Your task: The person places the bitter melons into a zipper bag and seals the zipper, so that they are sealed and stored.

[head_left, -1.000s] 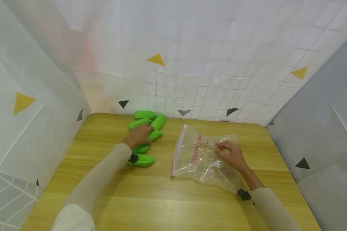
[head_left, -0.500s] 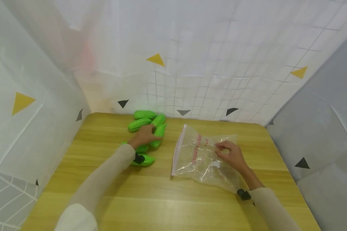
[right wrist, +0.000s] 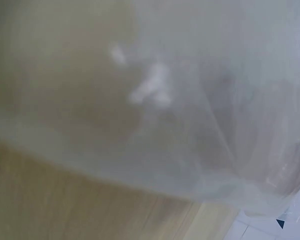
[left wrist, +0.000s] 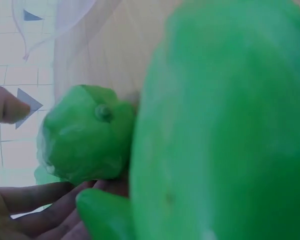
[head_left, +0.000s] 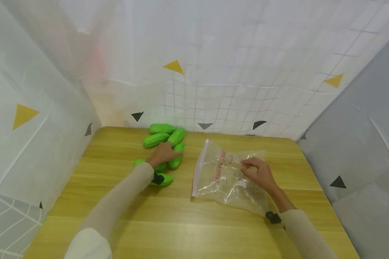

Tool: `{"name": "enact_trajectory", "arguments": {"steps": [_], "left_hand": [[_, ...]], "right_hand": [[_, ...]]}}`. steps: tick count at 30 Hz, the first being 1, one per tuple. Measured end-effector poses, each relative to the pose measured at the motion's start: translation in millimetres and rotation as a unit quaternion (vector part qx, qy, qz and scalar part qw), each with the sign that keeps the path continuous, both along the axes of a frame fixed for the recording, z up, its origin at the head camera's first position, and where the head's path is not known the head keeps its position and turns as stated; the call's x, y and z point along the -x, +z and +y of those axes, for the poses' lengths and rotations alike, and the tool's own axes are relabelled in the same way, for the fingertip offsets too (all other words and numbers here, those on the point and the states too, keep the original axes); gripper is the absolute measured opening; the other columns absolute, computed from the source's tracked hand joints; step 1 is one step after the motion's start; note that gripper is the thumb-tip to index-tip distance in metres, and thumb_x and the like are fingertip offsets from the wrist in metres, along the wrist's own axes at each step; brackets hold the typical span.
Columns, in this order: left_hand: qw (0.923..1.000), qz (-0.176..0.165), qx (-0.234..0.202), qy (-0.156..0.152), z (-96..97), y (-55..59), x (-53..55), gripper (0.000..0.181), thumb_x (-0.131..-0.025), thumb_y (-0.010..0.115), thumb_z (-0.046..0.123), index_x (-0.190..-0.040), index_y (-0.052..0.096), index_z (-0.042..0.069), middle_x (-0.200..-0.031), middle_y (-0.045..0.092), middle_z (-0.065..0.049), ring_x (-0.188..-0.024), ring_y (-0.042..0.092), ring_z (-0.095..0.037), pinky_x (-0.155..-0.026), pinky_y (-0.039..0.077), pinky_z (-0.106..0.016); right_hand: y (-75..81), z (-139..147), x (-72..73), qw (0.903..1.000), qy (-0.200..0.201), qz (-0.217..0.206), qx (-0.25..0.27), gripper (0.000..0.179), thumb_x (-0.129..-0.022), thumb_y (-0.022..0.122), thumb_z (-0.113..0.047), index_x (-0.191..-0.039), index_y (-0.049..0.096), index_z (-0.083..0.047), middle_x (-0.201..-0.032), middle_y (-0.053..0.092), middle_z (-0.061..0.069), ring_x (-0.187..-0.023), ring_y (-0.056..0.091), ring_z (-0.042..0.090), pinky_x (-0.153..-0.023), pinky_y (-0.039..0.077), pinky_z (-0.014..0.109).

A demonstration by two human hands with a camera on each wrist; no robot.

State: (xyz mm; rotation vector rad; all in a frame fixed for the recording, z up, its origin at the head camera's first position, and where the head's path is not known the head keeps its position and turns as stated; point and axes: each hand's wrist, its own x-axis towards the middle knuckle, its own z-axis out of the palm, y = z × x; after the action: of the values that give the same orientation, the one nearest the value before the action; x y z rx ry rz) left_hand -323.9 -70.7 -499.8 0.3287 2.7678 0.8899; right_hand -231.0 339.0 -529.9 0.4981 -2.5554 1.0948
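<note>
My left hand [head_left: 162, 154] is at a green, ridged bitter melon [head_left: 175, 164], its thumb crossing over it in the head view. In the left wrist view the thumb [left wrist: 9, 107] is held out beside the melon's stem end, while the other fingers [left wrist: 40, 200] extend along its lower side. Another bitter melon [left wrist: 215, 130] fills the right of that view, close to the camera. My right hand [head_left: 260, 174] pinches the upper film of a clear zip bag [head_left: 227, 196] with red print, which lies flat with its pink zip edge to the left. The right wrist view is mostly blurred bag film [right wrist: 180, 135].
Behind my left hand lie three bitter melons [head_left: 161, 128]. Nearer me, further melons [head_left: 165, 180] are partly hidden by the wrist and its black camera. The wooden table [head_left: 178, 223] ends at a white sheet wall [head_left: 220, 108], with side walls left and right.
The bitter melon at my left hand has turned from lying crosswise to pointing away from me, then shifted slightly nearer. My left hand has come a little rightward and nearer. The right hand holds still.
</note>
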Motion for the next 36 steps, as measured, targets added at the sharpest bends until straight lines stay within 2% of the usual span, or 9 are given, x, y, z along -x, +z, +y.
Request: {"name": "enact_trajectory", "arguments": {"steps": [6,11,17,18,20,24,26,31,36], "left_hand": [[0.9993,-0.023,-0.029,0.0,-3.3,-3.1,1.9,0.042,-0.087,0.063,0.042,-0.067,0.044,0.01,-0.062,0.039,0.001,-0.052,0.041,-0.014,-0.048,0.037,-0.027],[0.9952,-0.049,-0.085,0.003,-5.4,-8.5,2.1,0.041,-0.087,0.07,0.037,-0.098,0.063,-0.002,-0.092,0.062,-0.009,-0.073,0.057,-0.018,-0.064,0.052,-0.032],[0.9858,-0.075,-0.15,0.0,2.0,-11.4,0.0,0.044,-0.081,0.078,0.04,-0.079,0.057,0.001,-0.074,0.047,-0.001,-0.062,0.046,-0.012,-0.056,0.045,-0.026],[0.9842,-0.082,-0.157,-0.001,4.1,-11.6,-0.2,0.047,-0.081,0.078,0.042,-0.083,0.059,-0.001,-0.078,0.051,-0.001,-0.066,0.049,-0.012,-0.058,0.046,-0.025],[0.9803,-0.095,-0.173,-0.005,8.6,-11.2,-0.8,0.058,-0.079,0.079,0.044,-0.108,0.064,-0.003,-0.103,0.062,-0.009,-0.085,0.059,-0.016,-0.071,0.053,-0.029],[0.9738,-0.113,-0.196,-0.022,18.1,-10.5,-2.2,0.079,-0.078,0.08,0.047,-0.133,0.055,-0.004,-0.132,0.056,-0.02,-0.112,0.06,-0.028,-0.09,0.052,-0.039],[0.9703,-0.116,-0.211,-0.027,22.7,-10.7,-3.0,0.079,-0.079,0.08,0.046,-0.133,0.054,-0.005,-0.132,0.056,-0.021,-0.11,0.062,-0.027,-0.089,0.053,-0.038],[0.952,-0.15,-0.266,-0.026,32.2,-11.0,-7.1,0.079,-0.078,0.083,0.038,-0.134,0.051,-0.008,-0.131,0.056,-0.023,-0.092,0.068,-0.023,-0.076,0.058,-0.034],[0.939,-0.174,-0.295,-0.033,40.3,-15.4,-9.7,0.083,-0.077,0.084,0.037,-0.136,0.048,-0.008,-0.134,0.053,-0.023,-0.09,0.069,-0.024,-0.075,0.058,-0.037]], "right_hand": [[-3.2,1,1.2,1.0,0.002,-0.005,0.004,0.03,-0.077,0.083,-0.009,-0.105,0.075,-0.013,-0.095,0.069,-0.006,-0.083,0.062,0.013,-0.075,0.055,0.036],[-4.6,2,1.5,1.0,0.005,-0.002,0.005,0.03,-0.077,0.083,-0.009,-0.105,0.076,-0.014,-0.094,0.069,-0.006,-0.082,0.062,0.013,-0.075,0.055,0.04],[-6.6,4,1.6,0.9999,0.009,0.005,0.002,0.029,-0.078,0.083,-0.009,-0.106,0.075,-0.014,-0.094,0.069,-0.005,-0.082,0.062,0.013,-0.075,0.055,0.037],[-7.1,5,1.8,0.9999,0.009,0.007,0.001,0.029,-0.078,0.082,-0.009,-0.106,0.075,-0.014,-0.094,0.069,-0.004,-0.082,0.062,0.014,-0.075,0.055,0.036],[-8.2,5,2.2,0.9999,0.007,0.009,-0.001,0.029,-0.078,0.082,-0.009,-0.106,0.075,-0.014,-0.094,0.069,-0.004,-0.082,0.063,0.013,-0.074,0.055,0.034],[-8.2,5,2.3,0.9998,0.008,0.018,-0.007,0.029,-0.078,0.082,-0.009,-0.106,0.075,-0.014,-0.094,0.069,-0.004,-0.082,0.063,0.014,-0.073,0.054,0.029],[-6.8,4,2.0,0.9998,0.008,0.018,-0.005,0.029,-0.078,0.082,-0.009,-0.106,0.075,-0.014,-0.094,0.069,-0.004,-0.082,0.063,0.013,-0.073,0.054,0.028],[-2.4,2,1.3,0.9998,0.011,0.016,0.003,0.029,-0.078,0.082,-0.009,-0.106,0.075,-0.014,-0.095,0.069,-0.003,-0.083,0.063,0.014,-0.074,0.054,0.031],[1.2,1,1.5,0.9998,0.013,0.014,0.007,0.029,-0.078,0.082,-0.008,-0.106,0.075,-0.014,-0.095,0.069,-0.002,-0.084,0.063,0.013,-0.073,0.054,0.036]]}}
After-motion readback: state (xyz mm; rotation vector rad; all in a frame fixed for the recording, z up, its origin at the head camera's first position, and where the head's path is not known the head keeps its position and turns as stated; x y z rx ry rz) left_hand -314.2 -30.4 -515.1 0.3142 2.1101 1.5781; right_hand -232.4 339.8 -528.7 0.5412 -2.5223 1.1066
